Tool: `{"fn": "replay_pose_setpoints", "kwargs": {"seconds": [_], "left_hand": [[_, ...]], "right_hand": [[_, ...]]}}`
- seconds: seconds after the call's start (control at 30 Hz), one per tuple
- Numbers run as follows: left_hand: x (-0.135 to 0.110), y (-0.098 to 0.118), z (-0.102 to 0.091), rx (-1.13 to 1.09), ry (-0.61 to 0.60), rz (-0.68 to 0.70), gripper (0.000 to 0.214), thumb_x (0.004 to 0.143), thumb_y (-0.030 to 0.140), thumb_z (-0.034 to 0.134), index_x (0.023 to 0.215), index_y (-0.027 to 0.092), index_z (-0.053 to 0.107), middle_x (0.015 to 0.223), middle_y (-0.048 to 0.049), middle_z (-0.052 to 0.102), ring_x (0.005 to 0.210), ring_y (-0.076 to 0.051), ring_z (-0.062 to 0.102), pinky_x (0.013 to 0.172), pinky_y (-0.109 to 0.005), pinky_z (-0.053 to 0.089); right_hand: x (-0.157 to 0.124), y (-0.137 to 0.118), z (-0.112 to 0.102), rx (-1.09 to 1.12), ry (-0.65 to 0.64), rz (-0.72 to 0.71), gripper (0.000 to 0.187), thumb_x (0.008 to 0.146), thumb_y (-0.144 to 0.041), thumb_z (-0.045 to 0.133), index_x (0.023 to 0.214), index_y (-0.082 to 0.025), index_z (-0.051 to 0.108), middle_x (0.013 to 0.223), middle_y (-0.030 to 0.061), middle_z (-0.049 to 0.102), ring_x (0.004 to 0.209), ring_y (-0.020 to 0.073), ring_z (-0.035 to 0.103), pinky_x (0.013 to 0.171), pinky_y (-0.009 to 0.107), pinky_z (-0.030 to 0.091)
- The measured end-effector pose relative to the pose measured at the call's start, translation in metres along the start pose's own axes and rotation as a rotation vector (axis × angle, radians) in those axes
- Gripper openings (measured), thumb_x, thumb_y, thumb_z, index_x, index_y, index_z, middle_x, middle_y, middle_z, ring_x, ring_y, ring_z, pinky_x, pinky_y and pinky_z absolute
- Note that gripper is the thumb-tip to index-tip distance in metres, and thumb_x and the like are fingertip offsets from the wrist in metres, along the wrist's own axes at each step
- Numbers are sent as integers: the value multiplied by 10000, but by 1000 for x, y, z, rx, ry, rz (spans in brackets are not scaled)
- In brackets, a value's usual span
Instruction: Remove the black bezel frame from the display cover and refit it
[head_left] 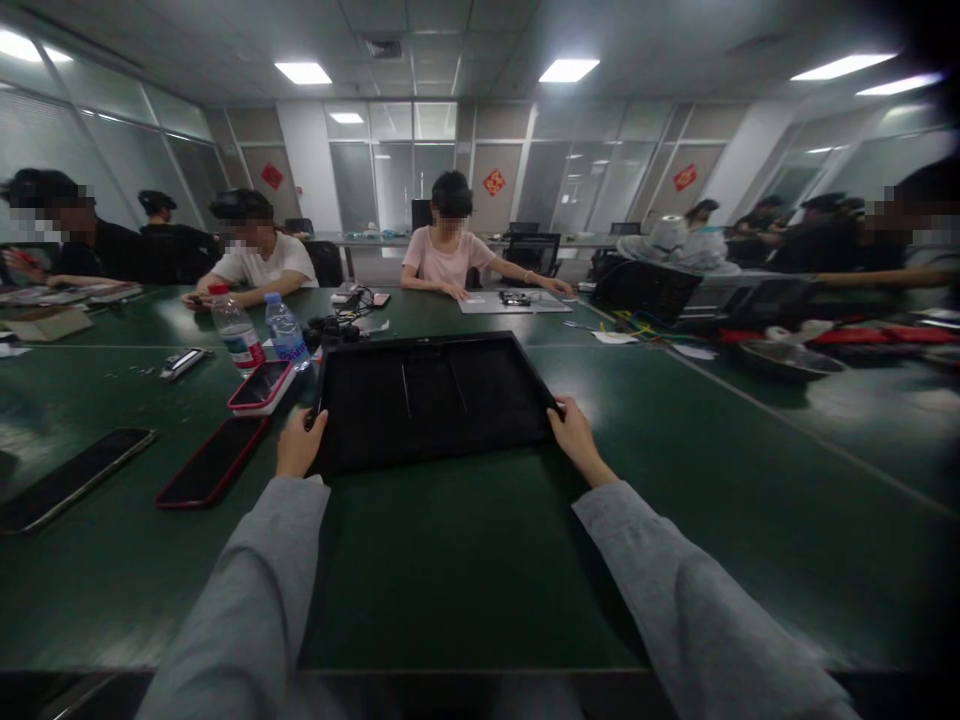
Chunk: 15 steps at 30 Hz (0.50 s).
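Observation:
A wide black rectangular framed panel (435, 405), looking like a monitor or its casing, is held in front of me over the green table. It has a raised rim and two thin pale lines on its dark face. My left hand (301, 442) grips its left edge, thumb on the near side. On the opposite edge, my right hand (576, 438) is closed in the same way. The fingers behind the rim are partly hidden. Close to my left hand lie a red-edged phone (214, 465) and a smaller pink-rimmed phone on a white box (261, 388).
Left on the green table (465, 580) are a large dark phone (75, 480), a red-capped bottle (237, 335) and a blue-capped bottle (286, 333). Black cables (337, 328) lie behind the panel. A person in pink (448, 258) sits opposite; a metal bowl (791, 358) stands right.

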<state>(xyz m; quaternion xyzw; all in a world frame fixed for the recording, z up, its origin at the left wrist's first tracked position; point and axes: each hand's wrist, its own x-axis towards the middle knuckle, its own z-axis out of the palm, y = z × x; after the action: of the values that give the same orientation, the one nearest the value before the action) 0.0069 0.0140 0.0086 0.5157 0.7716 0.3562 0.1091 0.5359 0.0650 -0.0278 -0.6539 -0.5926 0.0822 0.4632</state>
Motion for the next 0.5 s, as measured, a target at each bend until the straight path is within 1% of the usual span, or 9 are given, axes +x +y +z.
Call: {"fn": "replay_pose_setpoints", "kwargs": {"seconds": [0.2, 0.5], "left_hand": [[0, 1, 0, 41, 1, -5, 560, 925, 557, 457, 1287, 153, 595, 1227, -173, 675, 1164, -317, 622, 986, -430, 468], [1, 0, -1, 60, -12, -19, 561, 924, 569, 443, 1294, 172, 587, 1241, -165, 671, 1168, -323, 620, 981, -443, 463]], "right_hand": [[0, 2, -1, -25, -12, 5, 401, 842, -363, 475, 1188, -184, 571, 1060, 139, 679, 978, 303, 645, 895, 484, 498], [0, -1, -2, -26, -5, -6, 401, 837, -341, 468, 1187, -177, 574, 1087, 149, 672, 1012, 303, 640, 924, 494, 490]]}}
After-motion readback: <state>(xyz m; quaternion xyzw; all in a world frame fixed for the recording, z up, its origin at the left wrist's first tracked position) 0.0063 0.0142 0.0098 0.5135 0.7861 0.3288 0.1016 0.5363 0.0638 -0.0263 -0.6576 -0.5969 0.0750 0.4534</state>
